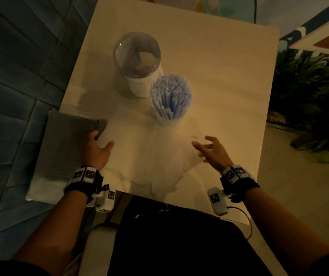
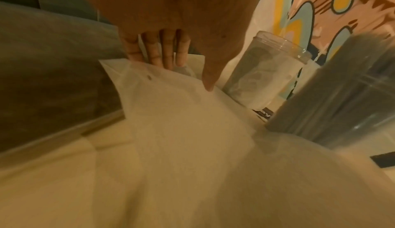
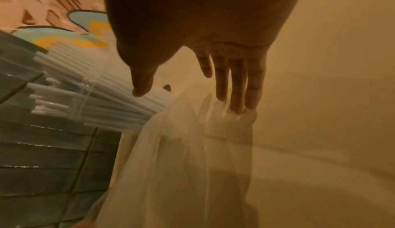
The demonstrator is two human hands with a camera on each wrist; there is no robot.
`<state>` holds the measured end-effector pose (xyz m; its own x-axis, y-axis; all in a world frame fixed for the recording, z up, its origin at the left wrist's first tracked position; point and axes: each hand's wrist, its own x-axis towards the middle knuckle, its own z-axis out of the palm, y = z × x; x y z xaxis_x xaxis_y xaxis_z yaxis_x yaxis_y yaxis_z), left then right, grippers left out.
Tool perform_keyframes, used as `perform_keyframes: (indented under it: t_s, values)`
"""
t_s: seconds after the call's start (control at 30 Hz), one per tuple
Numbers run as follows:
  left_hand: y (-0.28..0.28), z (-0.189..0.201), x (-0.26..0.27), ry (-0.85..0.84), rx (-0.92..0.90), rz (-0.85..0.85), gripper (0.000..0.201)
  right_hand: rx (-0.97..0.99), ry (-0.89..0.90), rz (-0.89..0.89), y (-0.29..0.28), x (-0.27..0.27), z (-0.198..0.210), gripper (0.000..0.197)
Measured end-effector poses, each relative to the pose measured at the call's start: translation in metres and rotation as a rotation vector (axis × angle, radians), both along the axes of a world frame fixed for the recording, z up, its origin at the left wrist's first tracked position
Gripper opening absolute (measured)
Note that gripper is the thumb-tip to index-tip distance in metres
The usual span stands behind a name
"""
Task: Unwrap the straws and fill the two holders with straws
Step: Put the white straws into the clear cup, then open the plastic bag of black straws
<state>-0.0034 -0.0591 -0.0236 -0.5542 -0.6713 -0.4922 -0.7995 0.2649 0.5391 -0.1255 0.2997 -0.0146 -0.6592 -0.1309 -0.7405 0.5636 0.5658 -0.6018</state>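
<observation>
A clear holder (image 1: 170, 98) packed with pale blue-white straws (image 3: 96, 96) stands mid-table. Behind it stands a second clear holder (image 1: 137, 60), (image 2: 271, 72); what it contains is unclear. An empty translucent plastic wrapper (image 1: 155, 162) lies crumpled on the near part of the table. My left hand (image 1: 99, 149) hovers at the wrapper's left edge, its straight fingers (image 2: 162, 52) reaching toward a grey pack. My right hand (image 1: 209, 150) is spread at the wrapper's right side, and its fingertips (image 3: 237, 108) touch the plastic (image 3: 181, 147). Neither hand holds anything.
A flat grey pack (image 1: 70, 144) lies on the table's left edge, partly overhanging it, with something white (image 1: 40, 188) beneath its near end. The cream table (image 1: 219, 76) drops off to a tiled floor on the left and to plants (image 1: 309, 92) on the right.
</observation>
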Motion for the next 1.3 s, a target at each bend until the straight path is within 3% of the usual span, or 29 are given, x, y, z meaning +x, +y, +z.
perform_keyframes:
  t_s: [0.1,0.2,0.3,0.37,0.43,0.47,0.53,0.63,0.73,0.87,0.93,1.0,1.13,1.23,1.3]
  values:
    - [0.019,-0.008,-0.004,-0.034,0.014,-0.049,0.076,-0.052,-0.105,-0.005,-0.02,0.009,-0.009,0.082]
    - [0.048,-0.013,-0.002,-0.16,0.034,-0.129,0.079,0.01,-0.026,0.013,-0.022,0.011,-0.018,0.072]
    - [0.085,-0.019,0.011,-0.267,0.045,-0.315,0.076,0.115,0.106,-0.024,-0.005,0.009,-0.011,0.072]
    - [0.107,-0.026,0.019,-0.268,0.103,-0.433,0.074,0.252,0.314,-0.018,0.011,0.009,0.002,0.073]
    - [0.127,-0.024,0.021,-0.238,0.194,-0.482,0.073,0.398,0.642,0.116,0.023,0.013,0.019,0.071]
    - [0.135,-0.021,0.019,-0.218,0.233,-0.487,0.068,0.402,0.788,0.197,0.024,0.018,0.026,0.066]
    - [0.147,-0.015,0.011,-0.204,0.294,-0.513,0.054,0.308,0.905,0.396,0.014,0.029,0.031,0.055]
    - [0.142,0.005,0.002,-0.165,0.373,-0.53,0.057,0.22,0.69,0.807,-0.016,0.053,0.019,0.052]
    - [0.103,0.021,0.01,-0.003,0.339,-0.426,0.048,0.368,0.437,1.06,-0.023,0.069,-0.007,0.059]
    - [0.009,0.036,0.046,0.207,0.067,-0.149,0.031,0.483,0.36,0.961,-0.008,0.061,-0.015,0.051]
    - [-0.045,0.037,0.076,0.133,-0.189,-0.097,0.034,0.466,0.425,0.861,-0.01,0.055,-0.002,0.045]
    - [-0.088,0.03,0.104,0.036,-0.346,-0.097,0.047,0.352,0.626,0.719,-0.022,0.05,0.018,0.041]
    - [-0.116,0.01,0.129,-0.215,-0.232,-0.207,0.083,0.23,0.818,0.555,-0.074,0.037,0.057,0.061]
    - [-0.107,0.01,0.118,-0.29,-0.261,-0.32,0.085,0.303,0.787,0.504,-0.109,0.025,0.058,0.074]
    - [-0.098,0.019,0.101,-0.372,-0.276,-0.404,0.084,0.378,0.767,0.469,-0.119,0.015,0.053,0.063]
